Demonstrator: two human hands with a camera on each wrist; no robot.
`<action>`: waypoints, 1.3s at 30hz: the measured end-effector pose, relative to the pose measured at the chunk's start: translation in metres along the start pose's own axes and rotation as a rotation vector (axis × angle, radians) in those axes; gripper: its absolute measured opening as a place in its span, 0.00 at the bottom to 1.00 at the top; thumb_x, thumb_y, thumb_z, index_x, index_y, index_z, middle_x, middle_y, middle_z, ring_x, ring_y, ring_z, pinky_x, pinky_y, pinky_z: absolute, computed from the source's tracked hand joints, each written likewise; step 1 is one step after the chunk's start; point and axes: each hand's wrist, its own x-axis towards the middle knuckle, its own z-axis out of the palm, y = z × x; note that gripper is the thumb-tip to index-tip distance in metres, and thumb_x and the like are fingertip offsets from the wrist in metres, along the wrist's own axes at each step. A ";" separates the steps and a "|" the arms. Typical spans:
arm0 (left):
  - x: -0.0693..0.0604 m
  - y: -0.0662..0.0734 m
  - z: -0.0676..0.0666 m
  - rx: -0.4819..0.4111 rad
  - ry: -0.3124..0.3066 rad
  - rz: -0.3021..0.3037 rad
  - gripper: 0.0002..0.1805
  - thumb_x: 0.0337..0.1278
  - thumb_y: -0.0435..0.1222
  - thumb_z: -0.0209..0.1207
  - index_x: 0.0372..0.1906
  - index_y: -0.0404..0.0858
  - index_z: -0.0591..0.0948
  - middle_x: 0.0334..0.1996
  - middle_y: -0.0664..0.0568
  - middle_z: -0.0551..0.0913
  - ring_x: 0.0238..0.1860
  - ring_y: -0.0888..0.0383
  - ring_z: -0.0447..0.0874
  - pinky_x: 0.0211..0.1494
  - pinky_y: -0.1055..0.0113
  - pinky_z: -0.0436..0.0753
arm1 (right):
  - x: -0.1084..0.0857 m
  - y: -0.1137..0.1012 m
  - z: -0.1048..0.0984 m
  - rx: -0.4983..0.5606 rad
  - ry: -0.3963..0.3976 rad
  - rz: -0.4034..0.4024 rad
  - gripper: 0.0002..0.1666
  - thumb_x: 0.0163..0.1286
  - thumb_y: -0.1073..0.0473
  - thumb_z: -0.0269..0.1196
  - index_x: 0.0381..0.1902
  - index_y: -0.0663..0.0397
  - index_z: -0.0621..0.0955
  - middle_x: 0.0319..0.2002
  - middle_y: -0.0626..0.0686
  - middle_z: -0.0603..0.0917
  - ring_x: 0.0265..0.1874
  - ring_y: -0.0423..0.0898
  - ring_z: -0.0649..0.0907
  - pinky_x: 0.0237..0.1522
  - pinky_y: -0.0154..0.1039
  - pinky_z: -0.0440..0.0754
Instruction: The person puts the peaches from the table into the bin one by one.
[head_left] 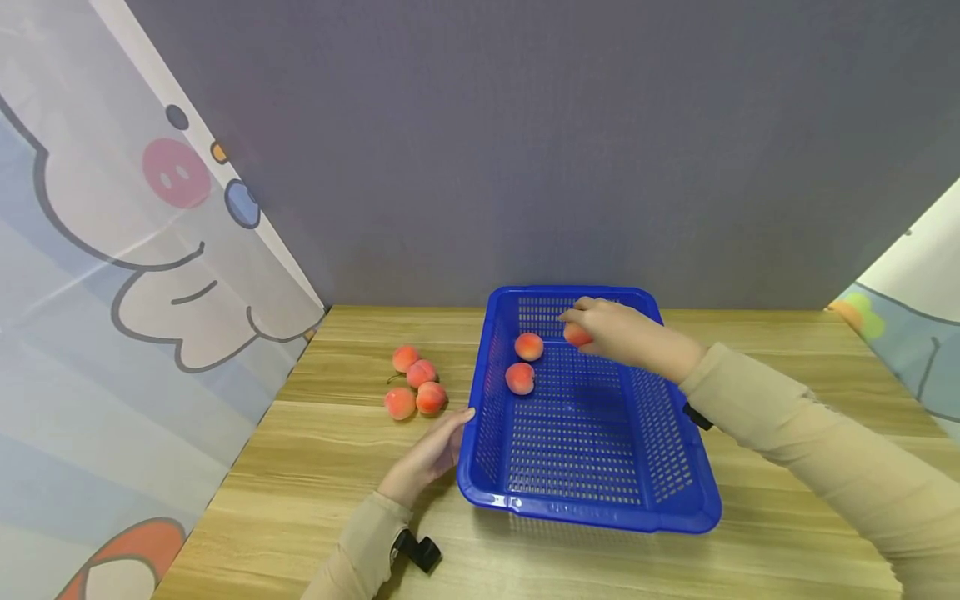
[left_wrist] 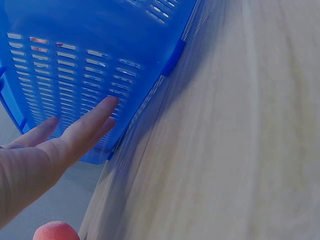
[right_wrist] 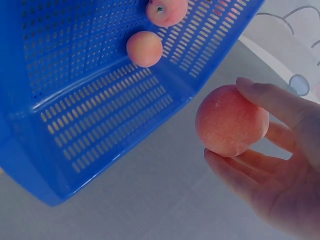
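Right hand (head_left: pixel 618 333) pinches a peach (head_left: pixel 577 335) between thumb and fingers, held up over the far part of the basket (head_left: pixel 585 518), apart from the fruit inside. Left hand (head_left: pixel 431 454) at the basket's left side: thumb at rim, other fingers extended, touching outer wall. Two peaches (head_left: pixel 529 347) inside on basket floor, far left, just beside each other, one farther than the other. Four more peaches (head_left: pixel 431 397) clustered on the table (head_left: pixel 300 483), left of the basket, just beyond the left hand. Basket is blue, slotted, upright. Grey wall (head_left: pixel 525 150) at far side; cartoon sheet (head_left: pixel 90 333) to the left, another patterned sheet (head_left: pixel 926 333) at right.
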 end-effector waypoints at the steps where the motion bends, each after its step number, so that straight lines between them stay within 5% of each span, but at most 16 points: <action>1: -0.001 0.002 0.001 -0.006 0.000 -0.004 0.16 0.66 0.38 0.36 0.52 0.34 0.67 0.37 0.53 0.80 0.39 0.60 0.78 0.43 0.66 0.77 | 0.001 -0.001 0.001 0.000 0.006 -0.013 0.25 0.50 0.64 0.66 0.48 0.65 0.75 0.43 0.62 0.76 0.41 0.56 0.77 0.41 0.48 0.77; 16: 0.002 -0.003 -0.002 0.018 0.012 -0.001 0.17 0.66 0.41 0.38 0.52 0.35 0.67 0.37 0.54 0.79 0.39 0.61 0.78 0.43 0.66 0.76 | 0.010 -0.019 0.013 0.036 0.022 -0.085 0.23 0.48 0.65 0.68 0.44 0.62 0.78 0.41 0.60 0.79 0.42 0.56 0.78 0.42 0.47 0.77; 39: 0.002 -0.004 -0.003 0.016 0.017 0.012 0.15 0.65 0.41 0.40 0.49 0.37 0.68 0.36 0.55 0.80 0.37 0.61 0.78 0.42 0.67 0.77 | 0.021 -0.040 0.036 0.101 -0.073 -0.160 0.17 0.46 0.66 0.67 0.37 0.57 0.78 0.34 0.52 0.79 0.33 0.48 0.78 0.38 0.40 0.77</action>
